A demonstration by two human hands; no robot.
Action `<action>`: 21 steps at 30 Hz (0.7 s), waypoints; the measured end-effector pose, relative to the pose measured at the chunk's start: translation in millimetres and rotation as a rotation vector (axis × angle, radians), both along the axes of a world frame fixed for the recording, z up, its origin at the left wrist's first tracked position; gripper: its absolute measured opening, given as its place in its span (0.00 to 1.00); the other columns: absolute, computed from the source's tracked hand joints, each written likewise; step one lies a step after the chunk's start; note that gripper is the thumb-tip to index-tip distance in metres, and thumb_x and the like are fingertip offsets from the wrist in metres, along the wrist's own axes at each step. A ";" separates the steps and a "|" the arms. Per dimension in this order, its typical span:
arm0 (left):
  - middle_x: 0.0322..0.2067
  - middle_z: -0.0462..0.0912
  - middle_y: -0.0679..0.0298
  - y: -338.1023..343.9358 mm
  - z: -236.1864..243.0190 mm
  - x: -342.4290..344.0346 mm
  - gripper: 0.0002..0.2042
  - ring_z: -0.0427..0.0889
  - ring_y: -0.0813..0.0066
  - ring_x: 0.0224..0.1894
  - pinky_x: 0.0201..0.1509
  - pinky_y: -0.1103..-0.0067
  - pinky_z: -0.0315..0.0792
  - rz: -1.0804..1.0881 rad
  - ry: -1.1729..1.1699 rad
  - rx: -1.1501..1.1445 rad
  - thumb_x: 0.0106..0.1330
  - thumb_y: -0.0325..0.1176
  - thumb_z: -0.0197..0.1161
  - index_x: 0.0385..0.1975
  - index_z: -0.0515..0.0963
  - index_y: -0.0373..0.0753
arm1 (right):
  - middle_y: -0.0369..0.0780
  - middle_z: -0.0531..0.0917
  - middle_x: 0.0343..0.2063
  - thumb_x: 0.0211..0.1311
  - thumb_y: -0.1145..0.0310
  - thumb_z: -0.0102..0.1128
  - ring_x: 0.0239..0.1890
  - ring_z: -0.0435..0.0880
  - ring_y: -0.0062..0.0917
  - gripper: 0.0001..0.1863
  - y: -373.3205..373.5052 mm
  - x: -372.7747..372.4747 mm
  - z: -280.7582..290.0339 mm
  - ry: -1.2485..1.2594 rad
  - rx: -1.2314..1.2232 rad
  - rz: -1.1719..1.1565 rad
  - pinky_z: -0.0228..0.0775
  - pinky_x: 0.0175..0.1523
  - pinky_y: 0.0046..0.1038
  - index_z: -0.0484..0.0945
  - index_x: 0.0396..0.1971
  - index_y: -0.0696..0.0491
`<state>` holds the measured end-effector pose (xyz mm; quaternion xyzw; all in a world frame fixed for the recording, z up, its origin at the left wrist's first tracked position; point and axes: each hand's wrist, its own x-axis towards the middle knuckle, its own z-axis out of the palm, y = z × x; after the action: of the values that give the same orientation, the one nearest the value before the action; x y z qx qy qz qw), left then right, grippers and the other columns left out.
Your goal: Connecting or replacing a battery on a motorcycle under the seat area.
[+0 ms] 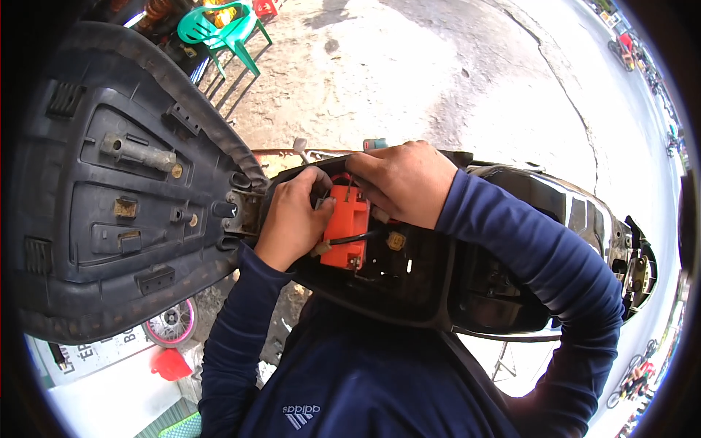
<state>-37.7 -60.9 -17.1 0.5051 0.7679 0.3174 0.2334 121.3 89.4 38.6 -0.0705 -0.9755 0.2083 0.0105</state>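
An orange battery [343, 241] lies in the dark compartment of a motorcycle [416, 285], with a black cable across it and a yellowish connector [396, 240] to its right. My left hand [296, 212] curls at the battery's upper left, fingers bent and thumb beside its edge; what they grip is hidden. Above the battery's top end, my right hand [401, 179] has its fingertips closed around something small that I cannot make out, near a thin dark piece and wire. The seat [80, 182] is flipped open to the left, underside up.
A green plastic chair [219, 36] stands on sunlit pavement at the upper left. A pink-rimmed wheel [171, 321] and a red object [171, 363] show below the seat. Glossy bodywork [540, 190] extends rightward. Bikes and people [635, 372] are along the road at the right rim.
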 end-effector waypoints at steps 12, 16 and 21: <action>0.41 0.83 0.48 2.9 25.9 13.3 0.20 0.83 0.53 0.45 0.52 0.70 0.75 -0.108 0.012 -0.205 0.56 0.21 0.61 0.51 0.76 0.28 | 0.45 0.87 0.31 0.53 0.69 0.64 0.37 0.88 0.39 0.07 4.5 1.9 -19.8 -0.339 0.213 -0.037 0.81 0.43 0.36 0.85 0.31 0.54; 0.41 0.82 0.45 -4.9 -1.8 14.4 0.22 0.83 0.48 0.38 0.47 0.68 0.76 -0.211 0.513 0.130 0.59 0.24 0.61 0.55 0.73 0.26 | 0.46 0.87 0.29 0.56 0.70 0.59 0.36 0.88 0.39 0.08 5.6 -1.2 -28.0 -0.310 0.222 -0.042 0.81 0.42 0.37 0.85 0.34 0.53; 0.28 0.82 0.42 -4.4 1.8 -0.9 0.23 0.83 0.44 0.34 0.41 0.64 0.75 -0.197 -0.019 -0.229 0.67 0.32 0.58 0.59 0.68 0.25 | 0.47 0.86 0.27 0.59 0.71 0.55 0.34 0.88 0.42 0.10 3.4 -6.0 -30.8 -0.327 0.298 0.002 0.81 0.41 0.39 0.84 0.37 0.53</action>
<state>-38.6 -65.3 -15.3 0.5453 0.7434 0.2080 0.3266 115.3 92.8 7.8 -0.0999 -0.9843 0.0475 -0.1375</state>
